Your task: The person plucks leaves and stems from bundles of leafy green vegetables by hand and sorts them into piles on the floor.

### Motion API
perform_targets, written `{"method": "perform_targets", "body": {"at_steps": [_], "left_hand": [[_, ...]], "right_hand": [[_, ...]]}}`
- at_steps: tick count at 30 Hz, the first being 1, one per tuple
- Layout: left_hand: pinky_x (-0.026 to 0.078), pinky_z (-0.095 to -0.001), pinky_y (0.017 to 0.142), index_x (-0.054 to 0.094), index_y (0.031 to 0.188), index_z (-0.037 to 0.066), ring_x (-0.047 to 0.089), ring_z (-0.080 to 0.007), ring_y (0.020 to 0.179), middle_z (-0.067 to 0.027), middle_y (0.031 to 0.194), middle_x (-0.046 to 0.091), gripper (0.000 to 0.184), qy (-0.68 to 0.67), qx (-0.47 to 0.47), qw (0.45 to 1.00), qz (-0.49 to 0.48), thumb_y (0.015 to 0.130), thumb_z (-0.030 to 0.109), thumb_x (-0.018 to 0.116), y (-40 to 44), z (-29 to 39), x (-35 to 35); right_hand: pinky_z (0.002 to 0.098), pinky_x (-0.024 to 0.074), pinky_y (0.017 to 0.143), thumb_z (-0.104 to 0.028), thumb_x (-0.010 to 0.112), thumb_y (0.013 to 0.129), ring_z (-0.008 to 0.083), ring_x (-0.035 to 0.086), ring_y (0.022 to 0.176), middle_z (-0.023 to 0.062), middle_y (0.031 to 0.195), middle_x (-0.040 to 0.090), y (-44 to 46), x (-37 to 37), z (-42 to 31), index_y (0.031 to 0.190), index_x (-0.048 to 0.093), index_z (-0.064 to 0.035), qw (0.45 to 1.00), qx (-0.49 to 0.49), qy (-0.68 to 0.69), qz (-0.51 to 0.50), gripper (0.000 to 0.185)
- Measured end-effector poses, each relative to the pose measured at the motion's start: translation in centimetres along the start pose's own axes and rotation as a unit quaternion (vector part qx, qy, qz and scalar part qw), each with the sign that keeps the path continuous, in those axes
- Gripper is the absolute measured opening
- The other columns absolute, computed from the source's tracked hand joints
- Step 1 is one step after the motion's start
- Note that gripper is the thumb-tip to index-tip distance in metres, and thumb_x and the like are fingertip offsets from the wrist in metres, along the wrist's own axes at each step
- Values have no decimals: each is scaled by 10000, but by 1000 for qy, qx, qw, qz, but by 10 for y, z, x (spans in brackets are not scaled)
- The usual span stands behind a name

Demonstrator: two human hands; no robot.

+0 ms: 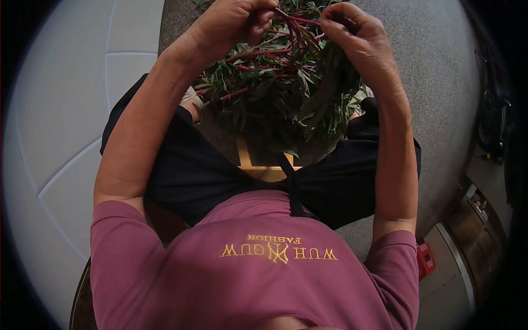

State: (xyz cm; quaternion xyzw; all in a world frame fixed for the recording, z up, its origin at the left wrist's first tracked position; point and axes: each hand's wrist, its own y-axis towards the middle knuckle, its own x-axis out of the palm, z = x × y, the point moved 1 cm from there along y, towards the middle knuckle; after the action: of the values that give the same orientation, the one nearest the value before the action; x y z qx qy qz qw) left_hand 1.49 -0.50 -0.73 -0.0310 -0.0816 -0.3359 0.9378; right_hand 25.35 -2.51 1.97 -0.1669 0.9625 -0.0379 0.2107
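Near the top of the head view, my left hand (231, 25) is closed, its thumb and forefinger pinching a red plant stem (291, 21). Across from it, my right hand (363, 47) is closed too, with its fingertips against the same stem's other side. Leaves droop from that stem between the hands. Below them lies a large pile of leafy red-stemmed plants (264, 82), its dark green leaves tangled and spread between my feet. The tip of the left thumb and forefinger sits close to the frame's upper edge.
My legs in black trousers (341, 176) flank the pile, with a light shoe (191, 102) at its left. Part of a wooden stool (267, 174) shows between my thighs. Pale tiles (71, 121) lie left, grey floor (440, 99) right. A red object (425, 260) is by my right elbow.
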Motion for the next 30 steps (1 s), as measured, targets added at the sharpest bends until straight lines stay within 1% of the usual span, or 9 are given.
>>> {"method": "perform_targets", "body": {"at_steps": [4, 6, 10, 12, 13, 15, 18, 27, 30], "left_hand": [[491, -271, 642, 626, 914, 53, 611, -126, 716, -20, 806, 632, 133, -24, -10, 1000, -5, 952, 159, 554, 6, -2, 4], [491, -271, 642, 626, 913, 54, 610, -125, 715, -19, 805, 632, 134, -36, -15, 999, -6, 953, 160, 554, 7, -3, 4], [490, -270, 640, 625, 911, 55, 609, -123, 714, -17, 803, 631, 136, -61, -25, 998, -7, 954, 162, 552, 6, -4, 2], [490, -270, 639, 625, 910, 56, 609, -122, 713, -17, 802, 631, 137, -73, -31, 997, -8, 954, 163, 551, 7, -4, 5], [489, -270, 639, 625, 910, 56, 609, -121, 713, -16, 802, 631, 137, -79, -33, 996, -8, 955, 163, 551, 2, -3, 2], [489, -269, 638, 624, 908, 57, 608, -121, 712, -15, 801, 631, 138, -92, -39, 995, -8, 955, 164, 550, 6, -4, 9], [488, -269, 637, 624, 907, 58, 608, -119, 711, -14, 800, 630, 140, -110, -46, 993, -8, 956, 165, 549, 5, -3, 5], [486, -267, 633, 623, 902, 61, 606, -115, 708, -10, 796, 629, 144, -163, -70, 984, -13, 958, 170, 545, 7, -6, 8], [486, -267, 632, 622, 900, 62, 605, -114, 707, -9, 794, 629, 146, -181, -78, 980, -15, 959, 171, 544, 7, -7, 9]], "right_hand": [[189, 396, 620, -208, 645, 920, 20, 484, 708, -61, 765, 545, -2, 2, 0, 985, 659, -58, 1000, -1, -13, -13, 164], [202, 447, 670, -234, 670, 907, 36, 538, 756, -34, 816, 596, -4, 7, -2, 1034, 661, -58, 1000, 6, 17, -11, 217], [232, 494, 737, -242, 675, 901, 59, 589, 828, -3, 883, 642, -7, 15, -12, 1062, 665, -57, 999, 23, 42, -9, 245], [237, 511, 774, -200, 677, 897, 70, 612, 872, 11, 918, 663, -5, 17, -11, 1074, 662, -53, 999, 21, 33, -20, 230], [237, 511, 774, -200, 677, 897, 70, 612, 872, 11, 918, 663, -3, 17, -8, 1074, 662, -53, 999, 21, 33, -20, 230], [225, 511, 771, -150, 668, 900, 73, 617, 859, 13, 911, 669, 1, 16, 0, 1062, 664, -36, 999, -33, 25, -24, 197], [211, 510, 776, -115, 656, 904, 69, 620, 845, 17, 898, 677, 4, 13, 4, 1049, 672, -30, 998, -62, 15, -13, 169], [220, 515, 783, -134, 658, 907, 73, 628, 860, 3, 902, 682, -1, 15, -11, 1059, 688, -55, 996, -91, -7, -18, 173], [222, 516, 785, -138, 661, 907, 74, 630, 863, 4, 901, 683, -2, 13, -8, 1057, 688, -59, 997, -78, -17, -18, 172]]}}
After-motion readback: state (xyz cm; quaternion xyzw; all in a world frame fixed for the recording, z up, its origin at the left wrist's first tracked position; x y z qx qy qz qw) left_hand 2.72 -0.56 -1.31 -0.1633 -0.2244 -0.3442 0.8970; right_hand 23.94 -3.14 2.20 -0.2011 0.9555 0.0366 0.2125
